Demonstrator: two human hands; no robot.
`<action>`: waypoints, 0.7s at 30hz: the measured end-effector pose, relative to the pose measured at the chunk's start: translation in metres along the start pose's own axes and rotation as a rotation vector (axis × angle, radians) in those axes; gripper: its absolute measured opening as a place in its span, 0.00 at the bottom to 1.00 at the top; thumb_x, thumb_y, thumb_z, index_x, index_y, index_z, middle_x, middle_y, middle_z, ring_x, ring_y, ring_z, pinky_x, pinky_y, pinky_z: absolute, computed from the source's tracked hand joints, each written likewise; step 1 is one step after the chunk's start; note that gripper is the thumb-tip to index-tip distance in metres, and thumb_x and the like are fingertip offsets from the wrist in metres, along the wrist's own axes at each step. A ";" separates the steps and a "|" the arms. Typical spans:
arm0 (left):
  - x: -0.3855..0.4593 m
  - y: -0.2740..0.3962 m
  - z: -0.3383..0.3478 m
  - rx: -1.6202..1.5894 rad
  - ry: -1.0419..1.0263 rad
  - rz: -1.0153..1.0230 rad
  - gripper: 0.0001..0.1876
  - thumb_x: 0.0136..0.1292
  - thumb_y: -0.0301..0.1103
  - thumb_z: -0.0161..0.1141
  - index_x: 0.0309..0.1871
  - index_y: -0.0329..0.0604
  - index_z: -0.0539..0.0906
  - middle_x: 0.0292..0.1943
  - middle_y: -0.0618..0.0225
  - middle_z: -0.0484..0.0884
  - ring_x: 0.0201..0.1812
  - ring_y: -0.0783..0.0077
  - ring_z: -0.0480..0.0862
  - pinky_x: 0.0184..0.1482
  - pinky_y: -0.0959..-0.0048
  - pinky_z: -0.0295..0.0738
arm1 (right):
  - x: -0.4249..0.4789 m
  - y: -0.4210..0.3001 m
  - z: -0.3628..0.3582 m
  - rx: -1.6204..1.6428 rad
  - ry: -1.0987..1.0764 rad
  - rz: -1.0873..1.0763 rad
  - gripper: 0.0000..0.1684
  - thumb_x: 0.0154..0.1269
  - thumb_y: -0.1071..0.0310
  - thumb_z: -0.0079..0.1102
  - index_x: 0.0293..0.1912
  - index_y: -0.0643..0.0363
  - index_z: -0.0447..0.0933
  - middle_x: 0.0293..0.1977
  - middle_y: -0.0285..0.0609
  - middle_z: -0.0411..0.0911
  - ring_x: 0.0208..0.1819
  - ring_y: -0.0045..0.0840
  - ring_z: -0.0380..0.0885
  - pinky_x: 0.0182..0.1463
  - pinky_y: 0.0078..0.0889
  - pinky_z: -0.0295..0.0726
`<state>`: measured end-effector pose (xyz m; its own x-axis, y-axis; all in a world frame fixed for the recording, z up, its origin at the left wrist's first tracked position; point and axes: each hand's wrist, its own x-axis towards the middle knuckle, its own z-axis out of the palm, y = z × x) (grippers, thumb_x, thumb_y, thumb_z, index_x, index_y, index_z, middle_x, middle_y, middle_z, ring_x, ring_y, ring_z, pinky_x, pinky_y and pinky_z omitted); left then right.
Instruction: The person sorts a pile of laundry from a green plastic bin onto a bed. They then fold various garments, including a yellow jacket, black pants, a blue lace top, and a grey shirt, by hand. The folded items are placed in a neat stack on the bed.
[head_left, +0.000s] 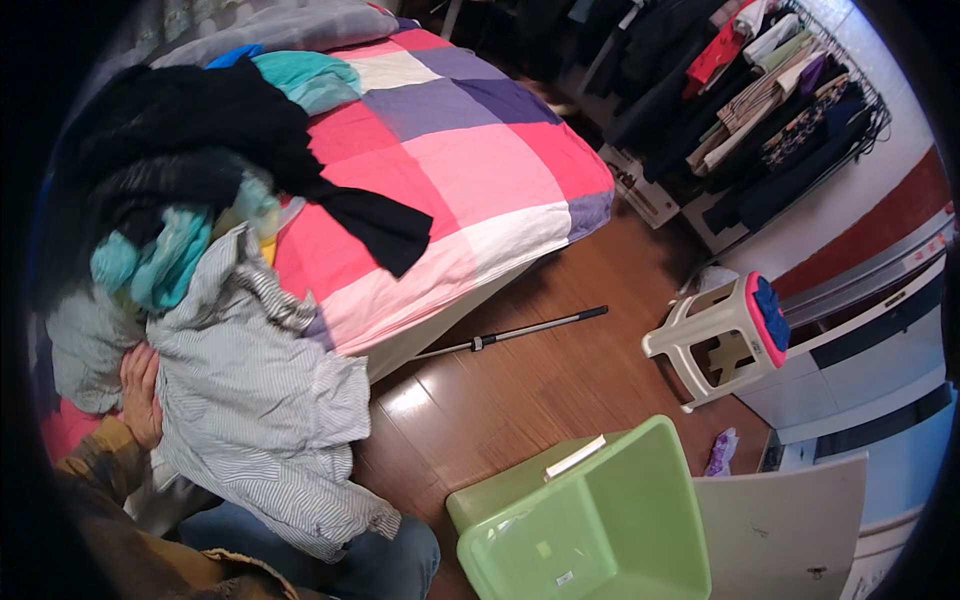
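Note:
My left hand (141, 394) lies at the edge of a grey-and-white striped long-sleeved shirt (247, 397), its fingers stretched out. Whether it grips the cloth cannot be told. The shirt spreads from the bed down over my jeans-clad leg (405, 559). Just beyond my fingers is a bunched grey garment (94, 352). Above it, a heap holds a black garment (202, 127) with one part reaching across the bed, turquoise cloth (176, 259) and another turquoise piece (311, 79). My right hand is out of view.
A checked sheet covers the bed (457, 165). An open green plastic bin (645, 517) stands on the wooden floor (540, 360) beside a pale panel (780, 517). A telescopic pole (525, 330) lies by the bed. Farther off are a plastic stool (720, 345) and a clothes rack (855, 75).

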<state>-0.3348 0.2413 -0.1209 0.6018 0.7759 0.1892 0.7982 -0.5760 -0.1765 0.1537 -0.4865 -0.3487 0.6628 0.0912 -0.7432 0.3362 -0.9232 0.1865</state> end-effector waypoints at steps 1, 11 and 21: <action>0.003 -0.001 0.004 0.019 0.011 0.009 0.29 0.62 0.37 0.39 0.65 0.31 0.59 0.65 0.46 0.59 0.67 0.46 0.57 0.68 0.49 0.45 | -0.002 -0.023 0.002 -0.090 0.321 -0.108 0.13 0.68 0.63 0.49 0.43 0.63 0.75 0.31 0.43 0.75 0.35 0.34 0.75 0.38 0.35 0.76; 0.050 0.027 -0.034 -0.111 -0.095 -0.033 0.36 0.44 0.29 0.53 0.61 0.29 0.63 0.61 0.42 0.60 0.64 0.40 0.59 0.66 0.45 0.50 | -0.111 -0.195 -0.186 0.309 0.527 -0.338 0.17 0.62 0.58 0.55 0.40 0.64 0.77 0.30 0.47 0.77 0.35 0.36 0.76 0.36 0.36 0.76; 0.075 0.054 -0.105 -0.380 -0.259 -0.367 0.32 0.39 0.29 0.57 0.54 0.28 0.70 0.55 0.44 0.66 0.57 0.42 0.66 0.61 0.51 0.60 | -0.017 -0.258 -0.199 0.844 0.553 -0.241 0.18 0.59 0.63 0.52 0.28 0.70 0.79 0.22 0.56 0.78 0.26 0.37 0.78 0.27 0.39 0.74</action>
<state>-0.2434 0.2410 -0.0148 0.2961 0.9519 -0.0783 0.9357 -0.2726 0.2240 0.1890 -0.1759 -0.2566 0.9262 0.2704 -0.2626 0.0640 -0.7994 -0.5974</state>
